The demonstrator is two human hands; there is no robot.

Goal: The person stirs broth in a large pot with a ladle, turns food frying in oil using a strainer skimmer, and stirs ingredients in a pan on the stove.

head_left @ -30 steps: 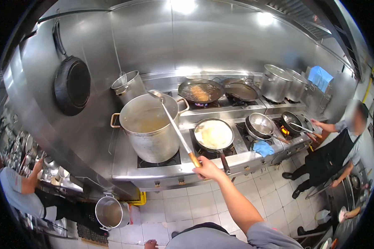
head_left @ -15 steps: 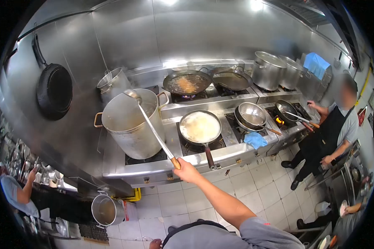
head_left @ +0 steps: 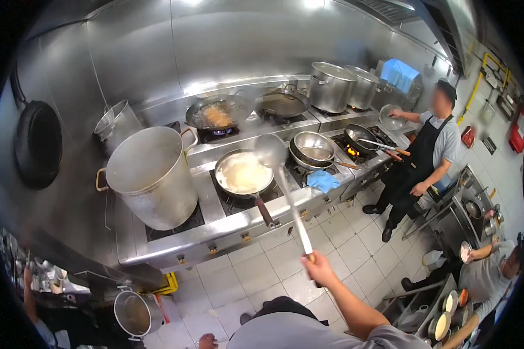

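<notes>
My right hand (head_left: 318, 270) is closed round the wooden grip of a long-handled ladle (head_left: 297, 215). The ladle's bowl, blurred by motion, hangs beside the right rim of a frying pan (head_left: 244, 171) full of pale, frothy liquid. To the left stands a large stockpot (head_left: 151, 180) with brass-coloured handles, steam hazing its inside. Only a small part of my left hand (head_left: 206, 341) shows at the bottom edge, low over the floor; its fingers are too unclear to read.
Two woks (head_left: 218, 112) sit on the back burners, one with orange food frying. Stacked pans (head_left: 314, 148) and a blue cloth (head_left: 323, 181) lie right of the frying pan. A co-worker (head_left: 439, 139) stands by the right end of the stove. A pot (head_left: 137, 312) rests low at left.
My right hand has swung the ladle from over the stockpot to the right, beside the frying pan. The view has turned right. The co-worker at the stove now holds a round, see-through lid or bowl.
</notes>
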